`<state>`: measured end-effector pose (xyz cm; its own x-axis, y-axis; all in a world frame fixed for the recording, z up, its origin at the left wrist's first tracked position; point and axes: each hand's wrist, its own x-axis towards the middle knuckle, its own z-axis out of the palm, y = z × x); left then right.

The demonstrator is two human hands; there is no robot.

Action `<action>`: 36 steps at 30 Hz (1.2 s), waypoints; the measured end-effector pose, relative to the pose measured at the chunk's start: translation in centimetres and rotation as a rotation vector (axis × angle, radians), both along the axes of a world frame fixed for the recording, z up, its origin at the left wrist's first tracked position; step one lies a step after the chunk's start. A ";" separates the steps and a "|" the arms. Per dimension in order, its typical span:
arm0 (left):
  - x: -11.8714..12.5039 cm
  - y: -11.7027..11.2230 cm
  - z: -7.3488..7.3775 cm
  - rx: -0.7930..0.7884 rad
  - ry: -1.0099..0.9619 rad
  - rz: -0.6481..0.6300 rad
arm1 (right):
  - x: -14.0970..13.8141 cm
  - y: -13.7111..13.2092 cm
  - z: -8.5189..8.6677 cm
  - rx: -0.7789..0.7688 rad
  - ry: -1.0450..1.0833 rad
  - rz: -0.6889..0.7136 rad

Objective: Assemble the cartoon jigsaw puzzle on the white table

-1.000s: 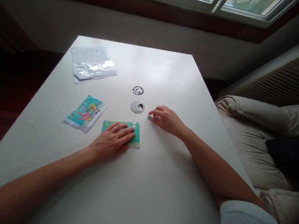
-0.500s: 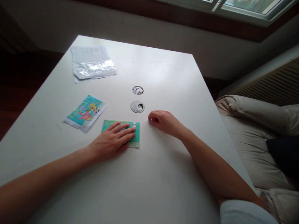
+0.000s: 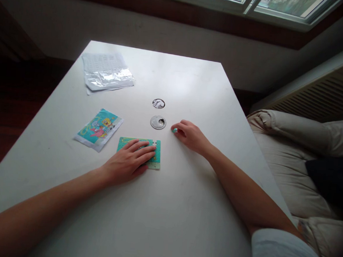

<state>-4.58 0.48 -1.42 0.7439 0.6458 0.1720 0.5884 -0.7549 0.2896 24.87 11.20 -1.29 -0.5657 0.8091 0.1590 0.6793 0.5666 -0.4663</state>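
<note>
My left hand lies flat, fingers stretched, on a small teal jigsaw puzzle near the middle of the white table. The puzzle's top right shows a small gap. My right hand is just right of it, fingers curled and pinched on a small teal puzzle piece held at the fingertips close to the tabletop.
A colourful cartoon picture card lies left of the puzzle. A clear plastic bag over paper sits at the far left. Two round cable grommets are in the table's middle. A beige cushion is at the right.
My right hand closed on the loose piece that lay by its fingers, then shifted slightly up and away from me with it. The left hand stayed on the puzzle.
</note>
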 end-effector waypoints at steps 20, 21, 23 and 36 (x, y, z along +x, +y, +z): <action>-0.1 0.1 -0.1 0.017 0.043 -0.010 | 1.1 1.1 0.2 -0.202 0.144 -0.108; -0.1 0.1 -0.1 0.014 0.043 -0.009 | 1.2 1.1 0.3 -0.204 0.130 -0.069; -0.1 0.1 -0.1 0.009 0.042 -0.007 | 1.3 1.1 0.4 -0.194 0.099 -0.013; 0.0 0.0 0.0 -0.003 0.018 0.001 | 0.4 0.3 0.6 -0.093 0.004 -0.005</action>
